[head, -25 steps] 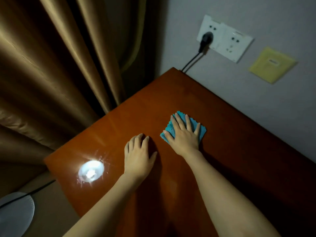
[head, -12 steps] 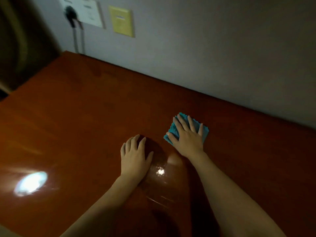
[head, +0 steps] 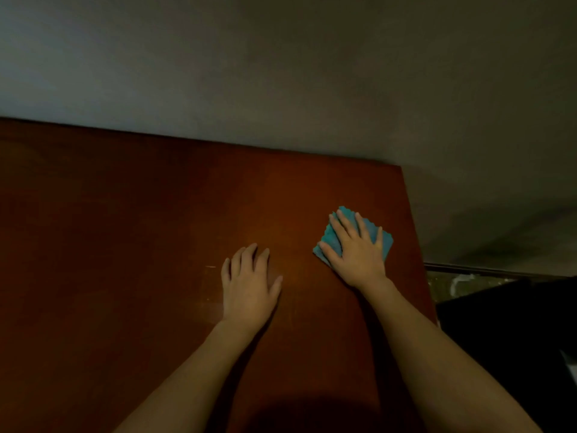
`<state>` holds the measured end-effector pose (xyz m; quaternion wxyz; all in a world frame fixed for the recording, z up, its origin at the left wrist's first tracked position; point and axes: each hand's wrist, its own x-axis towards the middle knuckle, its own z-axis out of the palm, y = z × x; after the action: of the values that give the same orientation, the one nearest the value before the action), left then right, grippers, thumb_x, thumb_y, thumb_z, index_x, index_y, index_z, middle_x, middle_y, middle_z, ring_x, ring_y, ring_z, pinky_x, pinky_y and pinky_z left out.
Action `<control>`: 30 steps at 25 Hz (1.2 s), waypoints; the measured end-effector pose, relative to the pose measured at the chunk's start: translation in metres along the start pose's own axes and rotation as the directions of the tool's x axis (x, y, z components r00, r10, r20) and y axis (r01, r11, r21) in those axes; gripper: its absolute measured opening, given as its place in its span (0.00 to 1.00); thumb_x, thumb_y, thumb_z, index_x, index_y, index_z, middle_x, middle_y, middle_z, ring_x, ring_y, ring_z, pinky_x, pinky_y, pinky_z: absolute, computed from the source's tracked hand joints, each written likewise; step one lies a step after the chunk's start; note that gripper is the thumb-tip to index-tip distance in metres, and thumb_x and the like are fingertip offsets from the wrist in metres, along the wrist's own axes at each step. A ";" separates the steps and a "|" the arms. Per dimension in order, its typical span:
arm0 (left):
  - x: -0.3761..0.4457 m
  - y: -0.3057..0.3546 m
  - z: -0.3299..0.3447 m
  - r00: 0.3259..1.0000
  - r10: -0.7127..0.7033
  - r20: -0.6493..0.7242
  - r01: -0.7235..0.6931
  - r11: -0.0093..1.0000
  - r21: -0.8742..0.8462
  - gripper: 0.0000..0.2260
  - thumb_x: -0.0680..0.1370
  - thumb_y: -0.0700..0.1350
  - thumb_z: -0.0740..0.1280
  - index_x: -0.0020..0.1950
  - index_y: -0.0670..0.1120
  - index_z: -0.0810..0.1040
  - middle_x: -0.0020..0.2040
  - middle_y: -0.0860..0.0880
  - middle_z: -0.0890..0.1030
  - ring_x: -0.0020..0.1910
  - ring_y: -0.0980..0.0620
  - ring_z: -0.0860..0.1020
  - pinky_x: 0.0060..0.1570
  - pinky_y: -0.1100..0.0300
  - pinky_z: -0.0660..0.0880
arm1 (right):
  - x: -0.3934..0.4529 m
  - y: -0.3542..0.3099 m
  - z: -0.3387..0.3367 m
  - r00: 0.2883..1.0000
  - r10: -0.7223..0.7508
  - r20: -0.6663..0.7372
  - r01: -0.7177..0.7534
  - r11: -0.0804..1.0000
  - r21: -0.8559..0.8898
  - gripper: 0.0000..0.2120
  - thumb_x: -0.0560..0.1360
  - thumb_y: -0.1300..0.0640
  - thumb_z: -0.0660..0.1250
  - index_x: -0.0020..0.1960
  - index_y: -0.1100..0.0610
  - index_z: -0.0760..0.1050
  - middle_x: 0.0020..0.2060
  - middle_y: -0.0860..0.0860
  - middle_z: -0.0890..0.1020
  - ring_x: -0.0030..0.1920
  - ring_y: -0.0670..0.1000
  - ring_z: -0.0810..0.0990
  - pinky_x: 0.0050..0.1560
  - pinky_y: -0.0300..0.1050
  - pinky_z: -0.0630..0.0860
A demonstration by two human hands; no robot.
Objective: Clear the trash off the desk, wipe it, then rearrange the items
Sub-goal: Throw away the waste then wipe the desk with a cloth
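As the wiping step appears to be in hand, entries run from the left: desk (head: 125,245), reddish-brown wood, glossy, set against a grey wall (head: 281,73). Left hand (head: 248,285), fingers straight and slightly spread, palm flat on bare wood, holding nothing. Blue cloth (head: 385,243), folded, lying near the desk's right edge; judged soft, light and limp, likely to bunch or slide, best handled by flat pressure from above or pinched at an exposed corner. Right hand (head: 356,248), fingers spread, pressing flat on the cloth, not gripping it.
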<state>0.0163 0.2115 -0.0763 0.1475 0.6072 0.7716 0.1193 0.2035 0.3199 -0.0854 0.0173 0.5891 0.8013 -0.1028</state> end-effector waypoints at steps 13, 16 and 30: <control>-0.015 0.048 0.016 0.999 0.002 0.044 -0.003 1.000 0.020 0.26 0.79 0.57 0.56 0.75 0.49 0.58 0.75 0.47 0.57 0.75 0.48 0.53 0.73 0.48 0.48 | -0.059 0.089 -0.007 0.973 0.229 0.036 -0.231 0.971 0.061 0.33 0.77 0.32 0.43 0.77 0.45 0.44 0.77 0.41 0.44 0.76 0.51 0.39 0.71 0.66 0.41; -0.017 0.039 0.015 0.998 0.044 0.055 -0.045 0.999 0.014 0.27 0.79 0.58 0.57 0.76 0.49 0.58 0.76 0.47 0.57 0.75 0.49 0.53 0.73 0.49 0.48 | -0.076 0.078 -0.004 0.969 0.244 0.046 -0.245 0.969 0.017 0.39 0.70 0.29 0.34 0.77 0.45 0.41 0.76 0.41 0.42 0.76 0.51 0.37 0.71 0.65 0.38; -0.021 -0.151 -0.058 0.985 -0.151 -0.079 0.149 0.988 -0.034 0.27 0.79 0.58 0.59 0.75 0.48 0.61 0.75 0.47 0.59 0.75 0.48 0.55 0.73 0.51 0.49 | 0.005 -0.173 0.023 0.981 -0.180 0.079 0.185 0.980 -0.071 0.40 0.69 0.30 0.32 0.77 0.46 0.42 0.77 0.42 0.43 0.76 0.51 0.35 0.70 0.63 0.33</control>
<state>-0.1366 0.1557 -0.0751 0.1328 0.5400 0.8187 0.1433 0.0362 0.2710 -0.0833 0.0596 0.5079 0.8543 -0.0936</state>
